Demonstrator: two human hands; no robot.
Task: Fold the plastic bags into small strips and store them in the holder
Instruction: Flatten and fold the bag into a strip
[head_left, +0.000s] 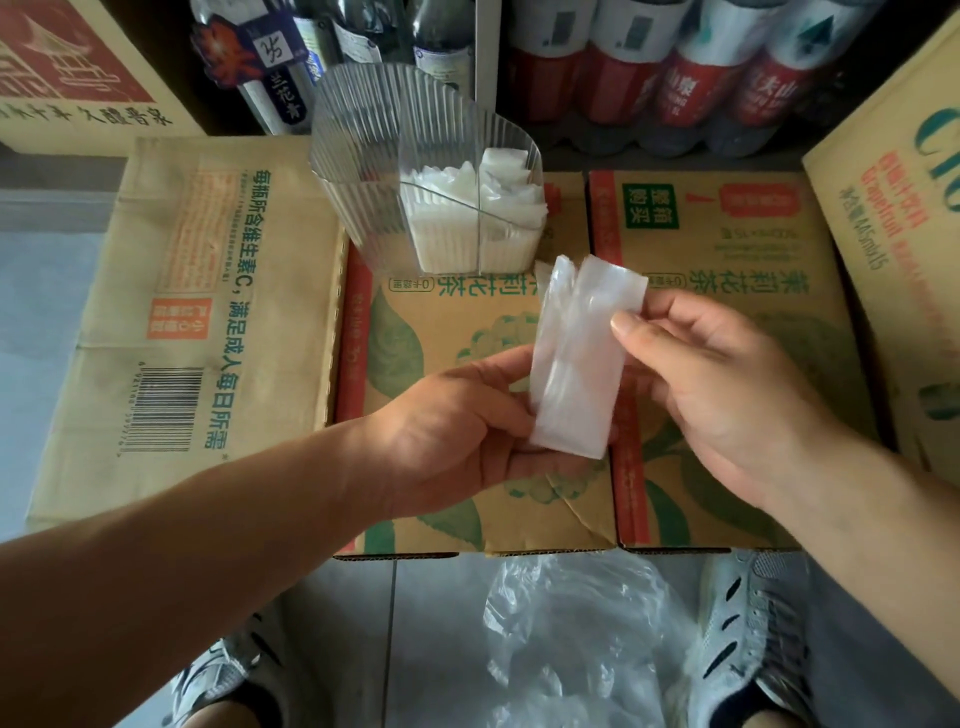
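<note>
A translucent plastic bag folded into a flat strip (579, 358) hangs in the air above the cardboard boxes. My left hand (457, 426) grips its lower end, thumb and fingers curled around it. My right hand (711, 379) pinches its upper right side, thumb on the front. The strip's top end splays into loose layers. Behind it stands a clear ribbed holder (415, 176) with a divider; its right compartment holds several folded white strips (488, 202). Its left compartment looks empty.
The holder stands on printed cardboard boxes (467, 322); a third box (197, 312) lies at left. Shrink-wrapped bottles (675, 78) line the back. A tall box (904, 234) stands at right. Loose clear plastic bags (576, 639) lie on the floor between my shoes (753, 639).
</note>
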